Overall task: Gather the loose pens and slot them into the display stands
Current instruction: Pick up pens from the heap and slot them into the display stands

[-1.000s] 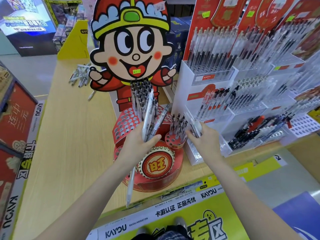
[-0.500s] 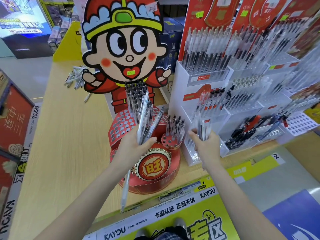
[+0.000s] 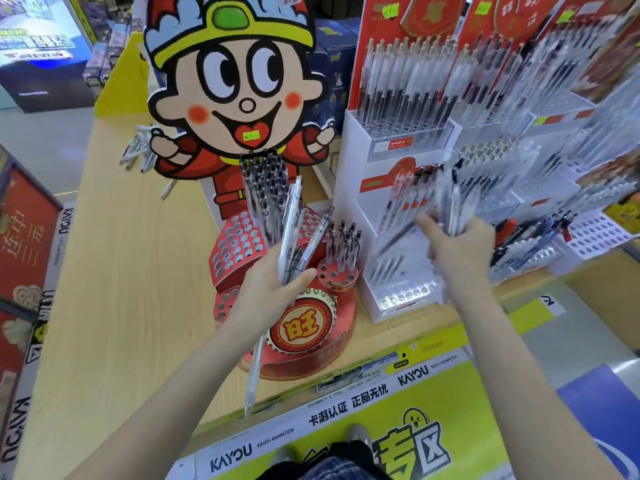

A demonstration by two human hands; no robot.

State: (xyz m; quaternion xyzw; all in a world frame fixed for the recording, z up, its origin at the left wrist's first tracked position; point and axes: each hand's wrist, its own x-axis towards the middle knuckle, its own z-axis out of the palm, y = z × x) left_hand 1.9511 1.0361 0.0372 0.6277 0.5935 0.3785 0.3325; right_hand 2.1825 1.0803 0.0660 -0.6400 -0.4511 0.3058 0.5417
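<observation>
left hand point(image 3: 277, 285) grips pens point(image 3: 291, 230) above the red stand point(image 3: 235, 244); right hand point(image 3: 457, 247) clutches a blurred bunch point(image 3: 453, 206) (white stand point(image 3: 353, 188) just behind).

arms: bare to past the elbows, no sleeves | left hand point(image 3: 273, 289), right hand point(image 3: 457, 252): no rings | clothing: dark plaid fabric point(image 3: 332, 467) at bottom edge

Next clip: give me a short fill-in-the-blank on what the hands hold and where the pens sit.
1. The left hand holds a bundle of ____.
2. The right hand is raised in front of the ____ tiered stand.
3. The round stand with holes is coloured ____.
4. Loose pens lie on the table to the ____ of the cartoon cutout.

Missing: pens; white; red; left
</observation>
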